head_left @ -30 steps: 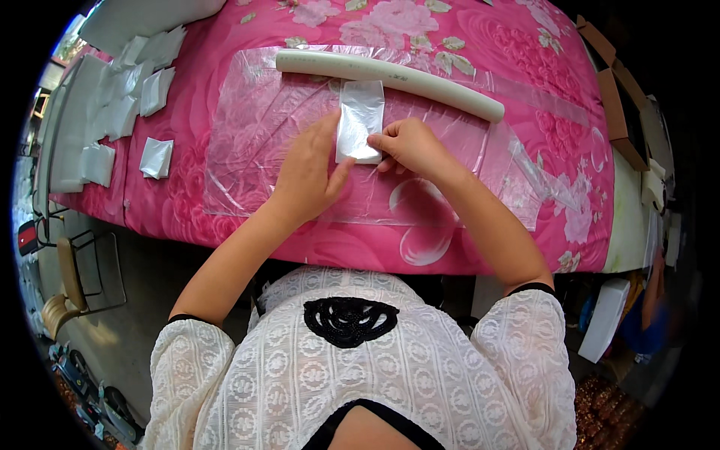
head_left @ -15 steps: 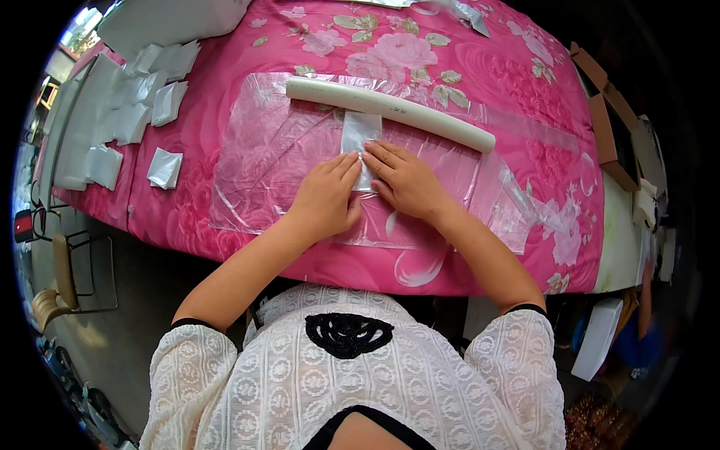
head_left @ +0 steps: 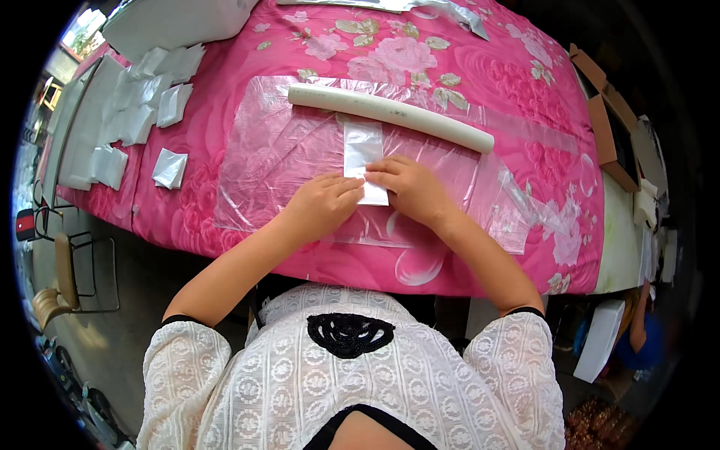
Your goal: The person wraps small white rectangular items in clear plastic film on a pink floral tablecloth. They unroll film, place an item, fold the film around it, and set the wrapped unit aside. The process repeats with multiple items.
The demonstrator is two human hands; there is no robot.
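Note:
A narrow folded strip of thin whitish plastic (head_left: pixel 363 139) lies lengthwise before me on a large clear plastic sheet (head_left: pixel 259 161). My left hand (head_left: pixel 328 201) rests at the strip's left edge, its fingers stretched across toward the middle. From the other side my right hand (head_left: pixel 409 187) lies over the strip with fingers extended, the fingertips of both hands almost meeting. Just beyond the strip's far end, a long off-white tube (head_left: pixel 390 112) lies across the sheet. What is under my fingers is hidden.
Several folded plastic packets (head_left: pixel 142 94) are spread at the left, with one single packet (head_left: pixel 170 168) nearer. A white tub (head_left: pixel 172 22) stands at the far left. The table wears a pink floral cloth (head_left: pixel 517 67). An open cardboard box (head_left: pixel 615 135) sits along the right edge.
The folded strip has shifted slightly toward me, and its near end shows more below my hands. Both hands have drawn back a little, their fingers somewhat more bent.

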